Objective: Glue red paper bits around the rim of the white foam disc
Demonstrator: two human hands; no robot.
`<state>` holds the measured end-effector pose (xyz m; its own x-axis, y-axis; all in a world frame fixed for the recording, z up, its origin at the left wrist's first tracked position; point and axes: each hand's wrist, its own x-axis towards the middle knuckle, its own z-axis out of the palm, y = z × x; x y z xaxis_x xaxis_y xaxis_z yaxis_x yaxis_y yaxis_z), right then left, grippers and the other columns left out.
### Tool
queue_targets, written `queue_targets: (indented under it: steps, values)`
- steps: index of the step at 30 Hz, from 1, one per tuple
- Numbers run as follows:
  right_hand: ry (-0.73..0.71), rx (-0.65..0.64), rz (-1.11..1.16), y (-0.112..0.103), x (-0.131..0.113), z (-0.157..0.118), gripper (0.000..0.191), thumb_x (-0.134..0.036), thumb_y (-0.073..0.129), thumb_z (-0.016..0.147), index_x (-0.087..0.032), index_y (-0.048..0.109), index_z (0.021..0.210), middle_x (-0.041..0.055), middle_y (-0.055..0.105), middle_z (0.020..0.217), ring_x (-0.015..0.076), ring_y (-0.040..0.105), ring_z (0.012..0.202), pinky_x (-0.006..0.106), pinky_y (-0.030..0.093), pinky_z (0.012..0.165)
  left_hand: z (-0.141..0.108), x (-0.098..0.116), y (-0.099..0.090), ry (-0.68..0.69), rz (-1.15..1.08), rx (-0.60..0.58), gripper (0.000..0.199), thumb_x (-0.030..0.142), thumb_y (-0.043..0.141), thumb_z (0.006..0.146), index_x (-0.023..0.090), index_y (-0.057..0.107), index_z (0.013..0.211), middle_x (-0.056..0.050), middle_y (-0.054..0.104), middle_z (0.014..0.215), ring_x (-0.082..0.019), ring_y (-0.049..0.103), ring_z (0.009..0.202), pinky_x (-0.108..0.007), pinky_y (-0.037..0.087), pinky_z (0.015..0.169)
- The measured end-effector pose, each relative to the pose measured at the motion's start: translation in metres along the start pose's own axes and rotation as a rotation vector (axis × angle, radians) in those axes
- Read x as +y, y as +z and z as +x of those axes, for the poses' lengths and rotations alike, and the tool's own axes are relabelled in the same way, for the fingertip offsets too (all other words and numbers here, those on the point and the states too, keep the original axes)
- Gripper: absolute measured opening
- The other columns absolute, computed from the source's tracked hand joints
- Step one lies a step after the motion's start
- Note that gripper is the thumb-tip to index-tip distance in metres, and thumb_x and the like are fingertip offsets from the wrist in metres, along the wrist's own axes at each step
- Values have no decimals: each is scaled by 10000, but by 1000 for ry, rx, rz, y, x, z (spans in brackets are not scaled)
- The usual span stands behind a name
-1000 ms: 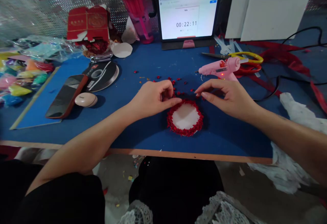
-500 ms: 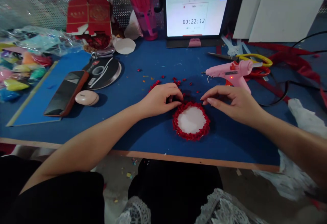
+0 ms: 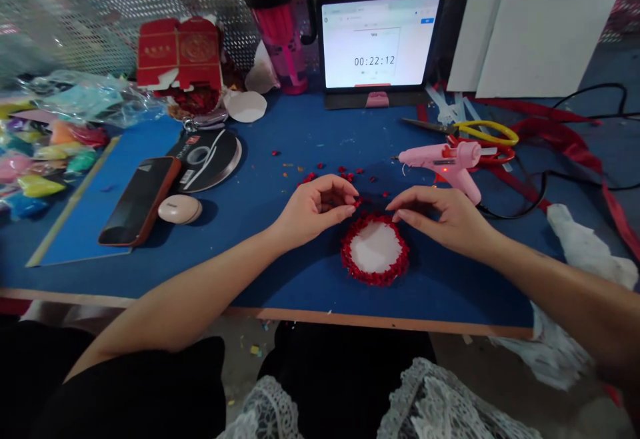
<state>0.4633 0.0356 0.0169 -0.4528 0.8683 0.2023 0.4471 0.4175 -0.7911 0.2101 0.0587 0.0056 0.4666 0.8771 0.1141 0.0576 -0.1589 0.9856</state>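
A round white disc [image 3: 376, 247] lies flat on the blue table, its edge ringed by a ruffled red trim [image 3: 376, 278]. Just above its upper left edge, my left hand [image 3: 317, 211] pinches a small red piece [image 3: 357, 203] between thumb and fingertips. My right hand [image 3: 440, 217] is at the upper right edge of the disc, thumb and forefinger drawn together; whatever is between them is too small to make out. Several red scraps [image 3: 346, 173] are scattered beyond the hands. Behind my right hand rests a pink glue gun [image 3: 445, 159] with a lit red light.
Yellow-and-red-handled scissors [image 3: 487, 133] and red ribbon [image 3: 565, 133] lie at right. A tablet [image 3: 379, 45] and a pink tumbler [image 3: 280, 39] stand at the back. On the left are a phone [image 3: 139, 202], a pale oval case [image 3: 180, 209], a ribbon spool [image 3: 213, 159] and bagged colourful pieces [image 3: 45, 159].
My left hand has lifted slightly off the disc's edge, and a red piece now shows at its fingertips. My right fingertips are closer to the trim. The view has tilted up a little.
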Motion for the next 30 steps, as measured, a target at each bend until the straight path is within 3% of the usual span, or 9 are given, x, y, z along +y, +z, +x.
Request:
queue_targets:
  steps: [6,12,18,21,24,25,28,30]
  values:
    - [-141,77,-121,6,-6,6,176,-265,620,895,-172,694,1026,39,743,843,126,661,680,247,525,604,0,5,9,-104,-209,-17,277,237,743,767,155,620,1001,-5,625,833,-70,603,687,-175,522,633]
    - [-391,175,-418,14,-9,16,103,-227,636,897,-177,696,963,21,725,808,153,662,754,286,508,719,2,6,15,-146,-212,-46,283,249,754,759,148,624,989,-7,644,808,-71,597,684,-187,517,655]
    - [-430,190,-478,20,-3,17,101,-175,592,902,-181,690,881,25,730,824,166,662,751,297,501,713,5,6,18,-136,-183,-81,237,248,715,776,150,617,968,-10,660,810,-83,619,711,-200,512,678]
    - [-335,227,-352,19,-5,17,61,-167,624,865,-175,678,840,18,709,768,132,616,660,272,472,637,7,7,11,-20,63,18,191,281,687,804,153,637,937,-6,648,808,-82,590,684,-198,478,639]
    - [-81,214,-52,18,-9,17,87,-239,660,841,-175,657,783,-3,661,682,87,519,526,233,402,499,8,8,-2,139,487,216,93,195,628,828,163,661,908,59,507,612,-64,464,544,-201,400,578]
    - [6,204,62,17,-11,17,118,-272,672,830,-176,649,767,-9,643,659,83,501,510,227,385,476,8,8,-6,170,591,248,141,145,597,826,168,666,946,72,462,576,-65,439,521,-205,388,574]
    - [175,186,339,17,-13,17,192,-336,720,777,-178,623,724,-20,602,622,87,503,529,226,394,496,6,11,-9,258,724,217,330,89,550,818,173,645,1123,27,582,718,-97,539,645,-221,437,635]
    - [219,174,456,17,-13,16,214,-340,756,742,-178,619,712,-27,595,622,84,503,544,226,401,521,6,15,-3,322,706,155,282,149,584,847,165,654,1120,-39,657,921,-137,602,814,-246,481,703]
